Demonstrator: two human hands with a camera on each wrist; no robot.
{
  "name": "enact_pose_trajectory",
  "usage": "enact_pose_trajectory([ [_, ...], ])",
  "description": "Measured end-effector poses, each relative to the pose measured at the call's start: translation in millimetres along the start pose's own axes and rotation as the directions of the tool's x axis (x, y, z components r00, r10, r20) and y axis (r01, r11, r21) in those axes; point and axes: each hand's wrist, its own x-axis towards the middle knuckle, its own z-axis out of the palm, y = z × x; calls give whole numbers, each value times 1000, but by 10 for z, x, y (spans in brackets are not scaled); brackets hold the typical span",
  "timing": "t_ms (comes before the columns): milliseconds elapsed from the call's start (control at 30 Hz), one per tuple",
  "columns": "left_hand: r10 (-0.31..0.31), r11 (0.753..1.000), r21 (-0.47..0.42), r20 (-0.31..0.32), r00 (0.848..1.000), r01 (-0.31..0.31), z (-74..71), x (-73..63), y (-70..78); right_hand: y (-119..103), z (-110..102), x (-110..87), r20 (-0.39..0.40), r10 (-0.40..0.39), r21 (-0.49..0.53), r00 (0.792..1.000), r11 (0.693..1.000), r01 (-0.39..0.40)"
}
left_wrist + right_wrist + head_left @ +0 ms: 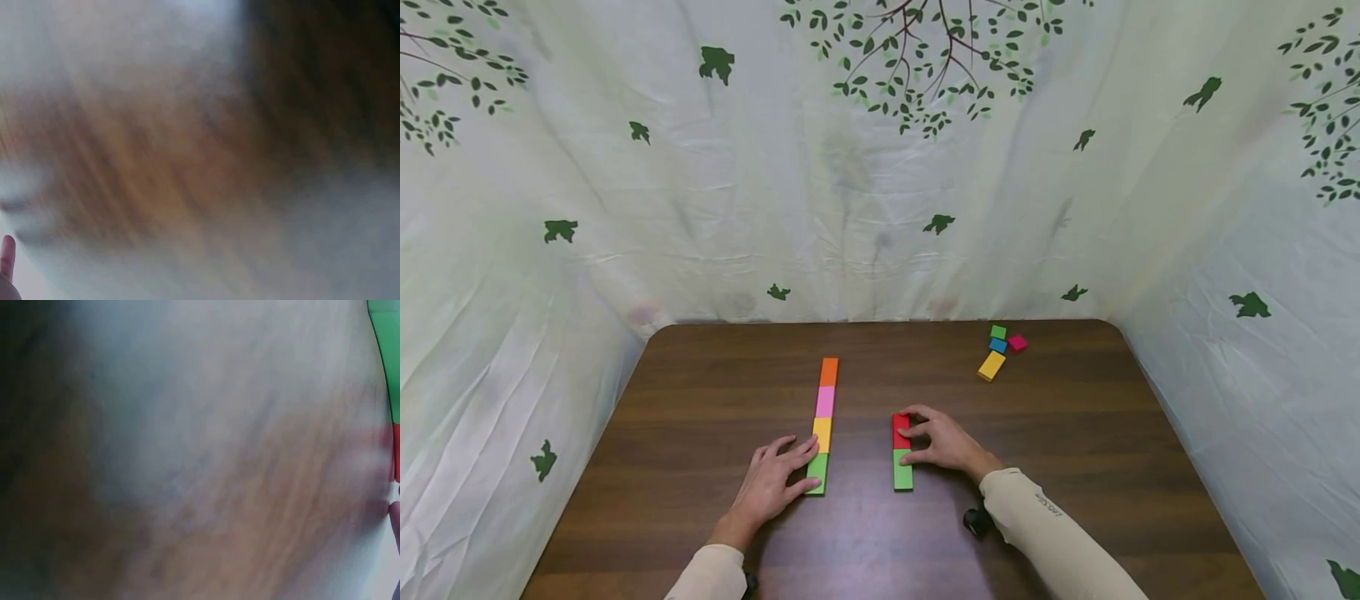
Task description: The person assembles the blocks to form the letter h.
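Observation:
In the head view, a left-hand row runs away from me: a green block, a yellow block, a pink block and an orange block, end to end. My left hand rests beside it, fingers spread, fingertips at the yellow block and thumb on the green one. To the right, a red block lies end to end with another green block. My right hand holds the red block, index finger bent at its far end and thumb by the joint with the green block.
Toward the back right of the brown table lie a yellow block, a small blue block, a small green block and a small crimson block. A leaf-patterned curtain hangs behind the table. Both wrist views are mostly blurred.

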Motion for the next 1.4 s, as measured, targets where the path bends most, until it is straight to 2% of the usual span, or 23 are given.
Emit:
enact_pose_trajectory([
  [233, 13, 1000, 5, -24, 1000, -13, 6, -5, 5, 3, 3, -9, 0, 7, -3, 1000, 1000, -7],
  [467, -3, 1000, 0, 0, 1000, 3, -17, 3, 14, -7, -1, 1, -16, -2, 4, 1000, 1000, 2],
  [600, -10, 1000, 1, 10, 1000, 10, -24, 4, 11, -5, -15, 7, -55, -17, 18, 998, 1000, 18],
  [767, -14, 1000, -6, 16, 1000, 14, -29, 4, 15, 53, -99, -8, -154, 75, 83, 985, 995, -62],
  [933, -13, 1000, 5, 25, 1000, 13, -19, 9, 11, 251, -257, -59, -273, 179, 87, 945, 983, -161],
  [1100, -20, 1000, -3, 29, 999, 21, -26, 3, 21, 536, -438, -139, -374, 252, 118, 892, 967, -224],
  [1267, -18, 1000, -12, 26, 999, 19, -39, -10, 31, 805, -602, -228, -494, 299, 107, 817, 953, -284],
  [1333, -16, 1000, -14, 25, 1000, 16, -40, -8, 31, 886, -661, -262, -513, 334, 112, 790, 939, -324],
  [1400, -11, 1000, -11, 22, 1000, 11, -39, -3, 30, 957, -709, -288, -509, 365, 114, 780, 926, -360],
])
